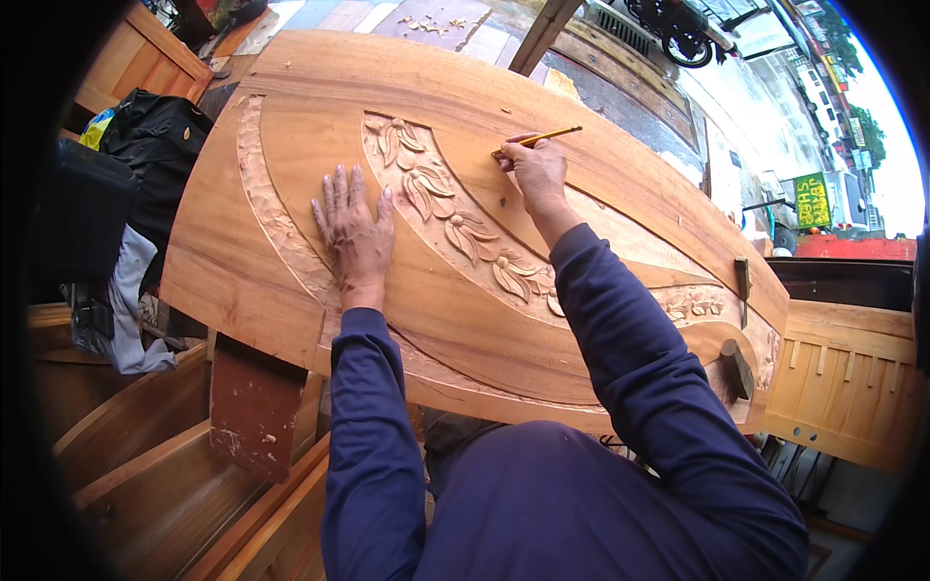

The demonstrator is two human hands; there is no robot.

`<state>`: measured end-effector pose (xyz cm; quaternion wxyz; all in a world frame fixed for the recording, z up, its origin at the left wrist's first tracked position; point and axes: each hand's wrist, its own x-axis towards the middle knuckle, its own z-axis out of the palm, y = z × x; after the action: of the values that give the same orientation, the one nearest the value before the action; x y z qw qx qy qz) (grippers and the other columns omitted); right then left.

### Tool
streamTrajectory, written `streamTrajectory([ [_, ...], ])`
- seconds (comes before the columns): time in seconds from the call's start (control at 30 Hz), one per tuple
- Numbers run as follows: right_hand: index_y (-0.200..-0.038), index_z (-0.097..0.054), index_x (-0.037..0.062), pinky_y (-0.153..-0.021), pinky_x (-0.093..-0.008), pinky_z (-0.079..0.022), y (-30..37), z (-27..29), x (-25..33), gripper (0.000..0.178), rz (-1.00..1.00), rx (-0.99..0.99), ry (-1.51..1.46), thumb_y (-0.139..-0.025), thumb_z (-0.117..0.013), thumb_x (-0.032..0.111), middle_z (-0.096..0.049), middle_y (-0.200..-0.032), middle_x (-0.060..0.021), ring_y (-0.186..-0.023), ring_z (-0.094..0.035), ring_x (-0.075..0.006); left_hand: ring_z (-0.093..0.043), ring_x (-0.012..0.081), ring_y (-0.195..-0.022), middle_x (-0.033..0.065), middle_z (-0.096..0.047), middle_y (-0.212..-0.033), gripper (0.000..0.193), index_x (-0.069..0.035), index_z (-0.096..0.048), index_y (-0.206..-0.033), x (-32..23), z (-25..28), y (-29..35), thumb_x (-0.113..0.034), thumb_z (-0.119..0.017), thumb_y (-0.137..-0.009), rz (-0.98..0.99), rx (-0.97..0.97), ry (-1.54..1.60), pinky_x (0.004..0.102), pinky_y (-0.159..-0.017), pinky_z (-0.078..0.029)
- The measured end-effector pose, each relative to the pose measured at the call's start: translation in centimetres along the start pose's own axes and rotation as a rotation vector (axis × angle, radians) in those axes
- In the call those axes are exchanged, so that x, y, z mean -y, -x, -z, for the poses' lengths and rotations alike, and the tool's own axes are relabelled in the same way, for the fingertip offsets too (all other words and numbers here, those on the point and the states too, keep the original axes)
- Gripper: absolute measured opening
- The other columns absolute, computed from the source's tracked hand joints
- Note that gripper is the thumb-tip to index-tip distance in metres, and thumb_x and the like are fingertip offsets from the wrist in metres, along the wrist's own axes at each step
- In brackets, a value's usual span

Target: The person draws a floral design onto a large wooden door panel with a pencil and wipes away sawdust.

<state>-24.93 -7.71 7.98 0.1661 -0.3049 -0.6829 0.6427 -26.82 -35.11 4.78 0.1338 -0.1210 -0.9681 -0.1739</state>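
Right hand (536, 169), pencil (539, 139) tip lower-left

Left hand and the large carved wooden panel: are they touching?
Touching. The head view shows the left hand lying palm-down, fingers spread, flat on the large carved wooden panel beside the carved leaf band.

A woodworking shop, open to a street. A large carved wooden panel (455, 223) with leaf relief fills the middle, unfinished timber pieces (155, 455) lie at seven o'clock, and a slatted wooden frame (852, 387) stands at four o'clock. Wood chips (431, 24) lie scattered at twelve o'clock, and street buildings (823, 87) show at two o'clock.
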Motion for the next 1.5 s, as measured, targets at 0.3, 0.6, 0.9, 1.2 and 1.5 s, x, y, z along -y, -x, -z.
streamTrajectory([
  [0.3, -0.088, -0.073, -0.0036, -0.057, -0.0282, -0.053, -0.2, 2.8, 0.7, 0.010, -0.013, 0.233, 0.117, -0.083, -0.074, 0.005, -0.075, -0.079, -0.0129, -0.062, -0.067, -0.0149, -0.034, 0.0309, -0.154, 0.0111, -0.043, -0.164, 0.065, -0.010, -0.048, -0.155, 0.2, -0.2, 0.1, -0.051, -0.052, -0.105, 0.003, -0.008, -0.031, 0.0521, -0.128, -0.018],
  [0.6, -0.091, -0.073, -0.0019, -0.062, -0.0272, -0.052, -0.1, 6.3, 0.8, 0.012, -0.064, 0.445, 0.140, -0.086, -0.076, 0.008, -0.075, -0.081, -0.0111, -0.067, -0.067, -0.0137, -0.036, 0.0322, -0.153, 0.0119, -0.044, -0.163, 0.064, -0.009, -0.049, -0.155, 0.1, -0.4, 0.0, -0.049, -0.055, -0.105, -0.014, -0.028, -0.033, 0.0527, -0.127, -0.021],
  [0.9, -0.094, -0.071, 0.0014, -0.063, -0.0274, -0.051, 0.5, 9.8, 0.9, 0.011, -0.086, 0.593, 0.250, -0.088, -0.076, 0.010, -0.074, -0.081, -0.0076, -0.066, -0.064, -0.0117, -0.039, 0.0324, -0.151, 0.0126, -0.046, -0.161, 0.064, -0.009, -0.050, -0.154, 0.5, -0.9, -0.1, -0.048, -0.055, -0.104, -0.036, -0.041, -0.063, 0.0538, -0.126, -0.023],
  [1.2, -0.091, -0.069, 0.0013, -0.061, -0.0279, -0.049, 1.3, 13.9, 0.7, 0.013, -0.021, 0.739, 0.307, -0.089, -0.074, 0.013, -0.072, -0.079, -0.0066, -0.065, -0.062, -0.0113, -0.039, 0.0328, -0.151, 0.0133, -0.046, -0.161, 0.064, -0.008, -0.050, -0.153, 0.4, -0.6, -0.3, -0.048, -0.056, -0.104, -0.057, -0.019, -0.077, 0.0544, -0.125, -0.024],
  [1.5, -0.095, -0.067, 0.0013, -0.060, -0.0269, -0.047, 2.1, 17.9, 1.3, 0.015, -0.160, 0.777, 0.329, -0.089, -0.073, 0.013, -0.071, -0.078, -0.0053, -0.066, -0.061, -0.0108, -0.039, 0.0335, -0.151, 0.0135, -0.047, -0.160, 0.064, -0.007, -0.050, -0.153, 0.1, -0.4, -0.2, -0.048, -0.056, -0.104, -0.075, -0.026, -0.078, 0.0542, -0.124, -0.026],
])
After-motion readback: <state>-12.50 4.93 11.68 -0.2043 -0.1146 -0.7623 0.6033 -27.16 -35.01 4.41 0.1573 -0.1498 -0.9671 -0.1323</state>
